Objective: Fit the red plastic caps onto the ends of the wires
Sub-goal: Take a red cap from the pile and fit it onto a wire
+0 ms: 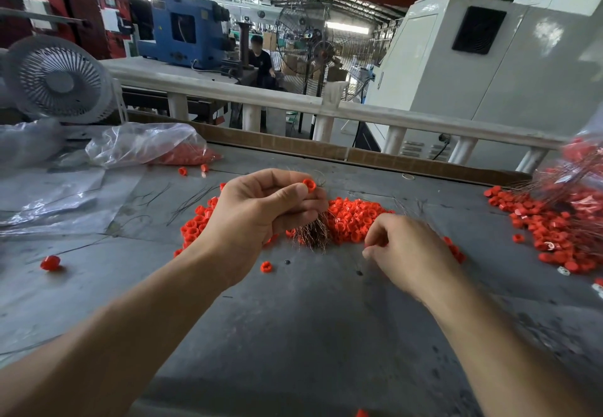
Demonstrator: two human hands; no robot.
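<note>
Left hand pinches one red cap btwn thumb and forefinger, lower fingers curled round a wire bundle. Right hand has fingers curled, tips pinched; prob. a single wire, too thin to confirm. Loose cap pile sits mid-table, just behind both hands. Caps look light, rigid, a bit slick: grip by the rim. Wires thin, springy: hold near the end.
</note>
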